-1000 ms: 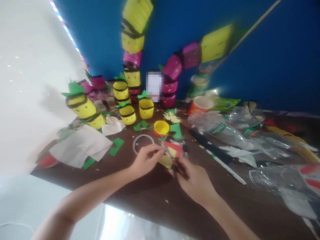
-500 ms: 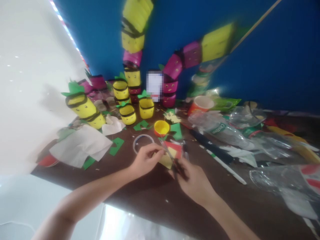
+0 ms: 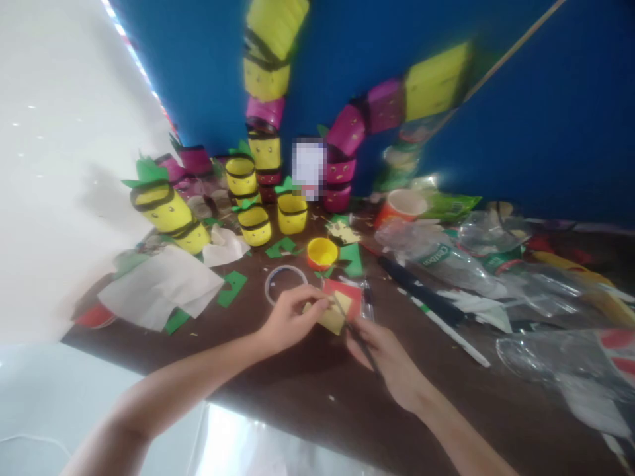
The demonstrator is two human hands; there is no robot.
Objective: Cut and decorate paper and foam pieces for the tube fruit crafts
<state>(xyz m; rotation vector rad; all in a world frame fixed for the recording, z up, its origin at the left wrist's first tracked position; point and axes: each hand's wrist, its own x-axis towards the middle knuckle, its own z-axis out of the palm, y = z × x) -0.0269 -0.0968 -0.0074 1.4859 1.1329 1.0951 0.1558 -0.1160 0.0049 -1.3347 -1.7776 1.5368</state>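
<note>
My left hand pinches a small piece of yellow paper between thumb and fingertips. In my right hand is a pair of dark-handled scissors, seen nearly edge-on, their blades pointing toward the paper. Whether the blades touch it is too blurred to tell. Behind the paper lies a red sheet on the table. A roll of clear tape rests just beyond my left hand. Past the red sheet stands a small cup, yellow inside and orange outside.
Yellow cups with drawn faces and stacked purple cups stand by the blue wall. Green paper scraps and white paper lie left. On the right are a plastic bottle, a dark knife-like strip and a white stick.
My right hand has turned, so the scissors now appear edge-on and have drawn slightly back from my left fingertips. My left hand has barely moved.
</note>
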